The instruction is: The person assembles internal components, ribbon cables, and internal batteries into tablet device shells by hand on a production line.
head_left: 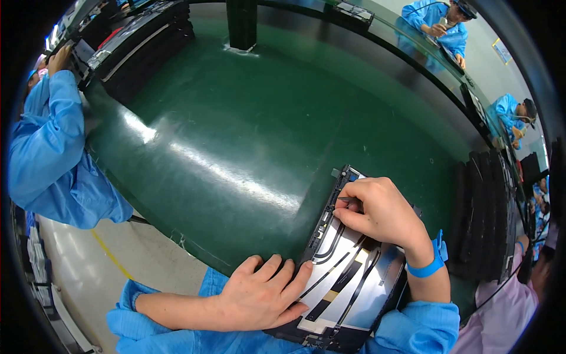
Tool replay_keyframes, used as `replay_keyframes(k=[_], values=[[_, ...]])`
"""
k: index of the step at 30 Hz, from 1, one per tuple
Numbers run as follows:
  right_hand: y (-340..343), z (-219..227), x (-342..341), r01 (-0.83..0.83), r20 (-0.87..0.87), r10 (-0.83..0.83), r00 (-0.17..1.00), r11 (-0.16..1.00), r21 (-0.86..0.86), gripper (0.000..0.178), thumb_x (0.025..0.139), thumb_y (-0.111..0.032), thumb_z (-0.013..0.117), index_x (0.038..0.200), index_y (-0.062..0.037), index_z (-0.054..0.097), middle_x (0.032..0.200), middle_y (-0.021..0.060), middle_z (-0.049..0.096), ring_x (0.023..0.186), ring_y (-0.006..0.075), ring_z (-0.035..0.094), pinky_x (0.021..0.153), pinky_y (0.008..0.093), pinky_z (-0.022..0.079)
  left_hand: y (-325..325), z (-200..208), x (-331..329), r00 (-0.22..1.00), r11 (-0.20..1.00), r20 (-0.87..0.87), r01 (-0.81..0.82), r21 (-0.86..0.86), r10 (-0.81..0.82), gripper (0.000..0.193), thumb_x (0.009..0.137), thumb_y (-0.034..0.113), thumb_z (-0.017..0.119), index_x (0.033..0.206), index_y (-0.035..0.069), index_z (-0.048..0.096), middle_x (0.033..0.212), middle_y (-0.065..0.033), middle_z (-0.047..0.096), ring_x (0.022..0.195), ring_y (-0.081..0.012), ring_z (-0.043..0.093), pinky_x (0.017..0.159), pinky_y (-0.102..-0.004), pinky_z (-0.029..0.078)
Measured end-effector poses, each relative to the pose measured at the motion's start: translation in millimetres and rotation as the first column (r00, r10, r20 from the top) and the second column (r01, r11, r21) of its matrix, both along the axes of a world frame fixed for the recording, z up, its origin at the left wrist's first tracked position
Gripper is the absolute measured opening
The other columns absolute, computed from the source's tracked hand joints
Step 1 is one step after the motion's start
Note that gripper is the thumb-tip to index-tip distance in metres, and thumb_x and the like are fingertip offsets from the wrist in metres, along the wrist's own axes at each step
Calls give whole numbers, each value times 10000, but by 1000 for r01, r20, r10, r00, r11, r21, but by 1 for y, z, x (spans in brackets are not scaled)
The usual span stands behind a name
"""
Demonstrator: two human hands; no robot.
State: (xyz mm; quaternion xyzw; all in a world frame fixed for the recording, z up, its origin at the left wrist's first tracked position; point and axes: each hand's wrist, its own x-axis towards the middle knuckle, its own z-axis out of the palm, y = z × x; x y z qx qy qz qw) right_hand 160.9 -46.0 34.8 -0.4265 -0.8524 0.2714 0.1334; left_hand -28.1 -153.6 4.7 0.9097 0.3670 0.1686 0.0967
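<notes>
A flat tablet back panel (345, 277) lies open on the green counter (236, 135), close to the person. It shows thin black ribbon cables (336, 242) on shiny silver. The left hand (259, 295) lies flat with fingers spread, pressing down on the panel's near left edge. The right hand (383, 212) is curled, with fingertips pinched on a small part at the top edge. The panel looks thin, stiff and easy to break, so hold it by the edges. The cables look soft and bendy.
</notes>
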Motion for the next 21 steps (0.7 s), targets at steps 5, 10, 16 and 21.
replay_keyframes(k=[5,10,16,21], values=[[5,3,0,48,19,-46,999,995,-90,128,601,-103,554,639,20,561,565,131,539,530,221,544,508,284,430,3,6,2,999,1000,-46,19,-24,-20,462,701,380,491,1000,28,479,796,-77,505,757,-183,474,578,-267,342],[13,-4,16,41,-22,-45,999,989,-141,126,598,-95,586,636,22,559,532,114,530,479,174,532,466,246,414,39,4,11,993,924,94,105,-367,-75,432,685,326,573,972,26,456,750,-90,511,686,-194,512,571,-284,399],[15,0,7,44,24,-41,999,988,-145,118,602,-99,578,625,14,549,532,107,528,481,177,533,466,251,411,114,3,24,901,293,269,170,-941,339,323,765,140,532,977,-5,337,685,-64,498,587,-107,525,463,-213,438],[18,-4,8,39,12,-38,999,994,-104,140,607,-126,575,623,8,536,531,119,520,496,216,538,465,276,408,121,0,24,908,239,290,222,-945,303,368,741,144,551,981,-16,322,681,-73,498,577,-109,529,467,-219,449]])
